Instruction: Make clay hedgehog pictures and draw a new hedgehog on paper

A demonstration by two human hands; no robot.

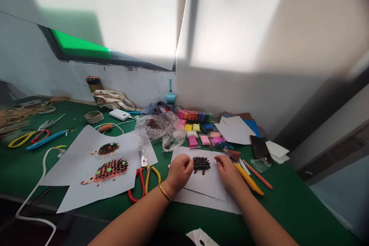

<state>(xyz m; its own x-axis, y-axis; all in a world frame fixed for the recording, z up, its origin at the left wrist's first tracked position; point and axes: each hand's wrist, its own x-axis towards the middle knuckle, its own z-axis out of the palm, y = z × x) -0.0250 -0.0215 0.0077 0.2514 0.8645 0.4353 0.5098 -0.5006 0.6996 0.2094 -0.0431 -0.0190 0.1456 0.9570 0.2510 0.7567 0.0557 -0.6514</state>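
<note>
Black-spined hedgehog (201, 163) lies on white paper (206, 188) between the hands: the left hand's (180, 173) curled fingers hide part of its left side, the right hand's (228, 171) bent fingers sit just beside its right end. Whether either grips anything, I cannot tell. Scissors (144, 159) lie near the left wrist, a yellow tool (249, 180) beside the right hand, colored packets (193, 142) beyond, two green-dotted hedgehogs (111, 171) farther left on the table (288, 200).
</note>
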